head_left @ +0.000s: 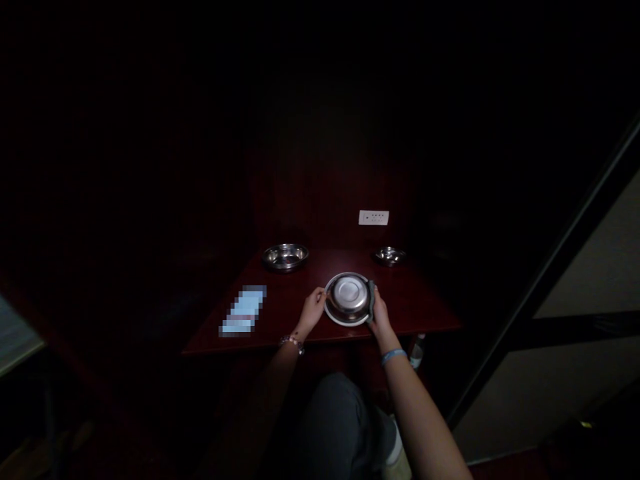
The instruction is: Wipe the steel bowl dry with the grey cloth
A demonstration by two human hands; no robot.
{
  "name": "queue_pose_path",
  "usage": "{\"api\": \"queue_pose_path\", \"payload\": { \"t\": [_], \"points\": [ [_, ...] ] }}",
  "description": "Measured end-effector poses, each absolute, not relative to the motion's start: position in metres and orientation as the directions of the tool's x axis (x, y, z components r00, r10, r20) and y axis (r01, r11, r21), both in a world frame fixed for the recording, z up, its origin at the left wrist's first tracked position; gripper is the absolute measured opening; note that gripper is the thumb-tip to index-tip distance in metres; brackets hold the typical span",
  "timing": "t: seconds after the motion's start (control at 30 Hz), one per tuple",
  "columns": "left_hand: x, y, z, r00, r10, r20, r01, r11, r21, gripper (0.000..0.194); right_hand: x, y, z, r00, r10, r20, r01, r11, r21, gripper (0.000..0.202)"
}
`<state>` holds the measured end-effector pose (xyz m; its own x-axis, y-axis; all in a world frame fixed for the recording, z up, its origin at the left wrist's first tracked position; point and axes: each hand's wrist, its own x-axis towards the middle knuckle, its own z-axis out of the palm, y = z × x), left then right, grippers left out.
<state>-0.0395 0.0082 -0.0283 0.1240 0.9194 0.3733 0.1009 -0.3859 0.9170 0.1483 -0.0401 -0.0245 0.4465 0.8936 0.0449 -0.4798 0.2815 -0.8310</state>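
A shiny round metal bowl (pixel 349 293) is held bottom up just above the dark red table, its wide rim facing down. My left hand (pixel 315 305) pinches the rim at its left side. On the right side, my right hand (pixel 379 310) grips the rim through a dark grey-green cloth (pixel 371 301). The fingers of my right hand are partly hidden behind the cloth and bowl. Whether the rim touches the table, I cannot tell.
On the red table (pixel 295 320) a larger metal bowl (pixel 285 257) sits at the back left, and a smaller metal bowl (pixel 390 256) at the back right. A blurred-out bright rectangle (pixel 243 311) lies front left. A white socket panel (pixel 373 218) is on the wall. A bottle (pixel 417 352) stands below the right edge.
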Motion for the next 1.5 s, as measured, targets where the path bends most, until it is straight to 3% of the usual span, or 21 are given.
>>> {"api": "queue_pose_path", "payload": {
  "t": [0.3, 0.67, 0.9, 1.17, 1.5],
  "points": [
    [-0.039, 0.004, -0.029, 0.111, 0.923, 0.370, 0.044, -0.376, 0.926, 0.042, 0.149, -0.042, -0.032, 0.480, 0.873, 0.084, -0.446, 0.325, -0.834, 0.051],
    [-0.041, -0.010, -0.028, 0.179, 0.921, 0.347, 0.135, -0.373, 0.918, 0.033, 0.152, -0.043, -0.031, 0.463, 0.882, 0.093, -0.481, 0.338, -0.809, 0.055],
    [-0.039, -0.015, -0.030, 0.143, 0.935, 0.326, 0.106, -0.341, 0.934, 0.038, 0.156, -0.049, -0.031, 0.474, 0.871, 0.129, -0.416, 0.350, -0.839, 0.057],
    [-0.038, -0.019, -0.025, 0.120, 0.932, 0.343, 0.122, -0.357, 0.926, 0.043, 0.158, -0.052, -0.031, 0.442, 0.895, 0.056, -0.346, 0.228, -0.910, 0.060],
    [-0.035, -0.025, -0.028, 0.147, 0.932, 0.330, 0.032, -0.338, 0.941, 0.050, 0.164, -0.048, -0.037, 0.418, 0.907, 0.049, -0.356, 0.213, -0.910, 0.064]
  ]
}}
